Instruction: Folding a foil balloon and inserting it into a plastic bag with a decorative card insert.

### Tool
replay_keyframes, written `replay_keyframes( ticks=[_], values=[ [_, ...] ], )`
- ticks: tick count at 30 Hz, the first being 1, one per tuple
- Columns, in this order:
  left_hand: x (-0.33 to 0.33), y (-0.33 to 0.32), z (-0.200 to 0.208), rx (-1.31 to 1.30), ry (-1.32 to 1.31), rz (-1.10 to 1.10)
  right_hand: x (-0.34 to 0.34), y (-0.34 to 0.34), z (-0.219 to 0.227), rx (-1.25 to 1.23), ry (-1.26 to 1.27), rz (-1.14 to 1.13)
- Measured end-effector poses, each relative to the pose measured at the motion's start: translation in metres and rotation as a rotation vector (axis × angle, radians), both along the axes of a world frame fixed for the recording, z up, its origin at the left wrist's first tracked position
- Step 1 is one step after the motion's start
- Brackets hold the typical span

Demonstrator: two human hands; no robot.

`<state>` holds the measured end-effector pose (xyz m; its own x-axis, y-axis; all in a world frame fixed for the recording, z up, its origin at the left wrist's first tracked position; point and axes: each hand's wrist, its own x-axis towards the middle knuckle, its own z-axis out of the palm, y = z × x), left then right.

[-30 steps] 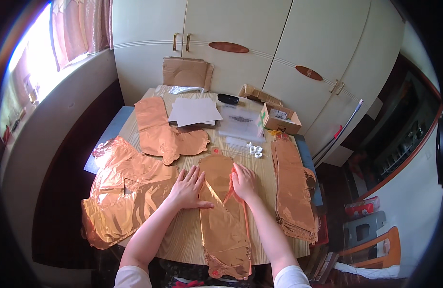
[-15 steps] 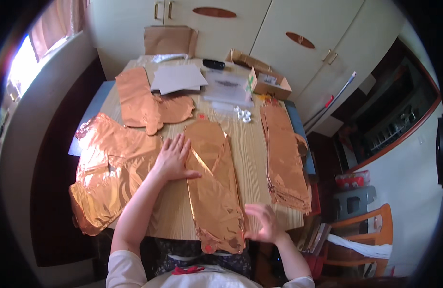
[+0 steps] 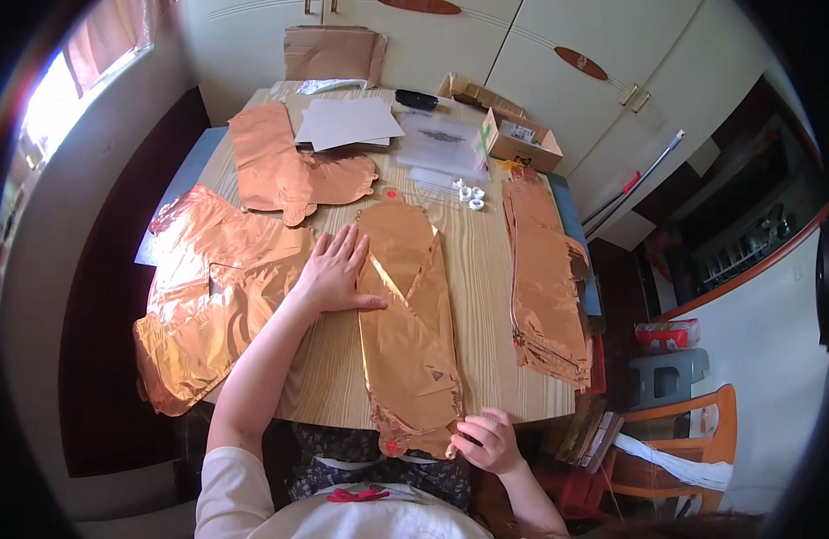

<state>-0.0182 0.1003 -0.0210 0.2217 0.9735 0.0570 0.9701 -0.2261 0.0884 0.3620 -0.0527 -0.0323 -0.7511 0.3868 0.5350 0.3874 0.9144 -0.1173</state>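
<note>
A flat, folded copper-coloured foil balloon (image 3: 405,332) lies lengthwise in front of me, its near end reaching past the table edge. My left hand (image 3: 335,274) rests with fingers stretched out on its left edge and the tabletop beside it. At the near right corner, my right hand (image 3: 488,440) has its fingers closed on the foil edge. Left of my left forearm spreads a larger, crinkled foil balloon (image 3: 226,269). Another flat foil balloon (image 3: 261,157) lies beyond it.
On the right lies a stack of folded foil balloons (image 3: 545,278). Farther back are white sheets (image 3: 350,123), clear plastic bags (image 3: 441,144), small white rolls (image 3: 468,193) and an open cardboard box (image 3: 527,144). A wooden chair (image 3: 720,440) stands to the right of the table (image 3: 329,386).
My right hand has moved down to the near right corner and its fingers have closed on the foil. My left hand stays on the balloon's left edge. The whole view has shifted slightly.
</note>
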Motion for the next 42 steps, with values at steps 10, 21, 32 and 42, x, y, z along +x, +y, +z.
replay_keyframes(
  ticks=[10, 21, 32, 42],
  values=[
    [0.001, -0.002, 0.003, 0.006, 0.003, -0.001, 0.000, 0.003, 0.001, -0.023, 0.031, 0.008],
    [0.002, -0.003, 0.006, -0.010, 0.002, -0.003, -0.003, 0.010, 0.036, -0.106, 0.078, 0.081],
    [0.003, -0.001, 0.006, 0.046, 0.012, -0.008, -0.139, 0.126, 0.050, -0.119, -0.134, 0.323],
    [0.000, -0.005, 0.002, 0.069, 0.008, -0.003, -0.149, 0.123, 0.034, -0.112, -0.329, 0.338]
  ],
)
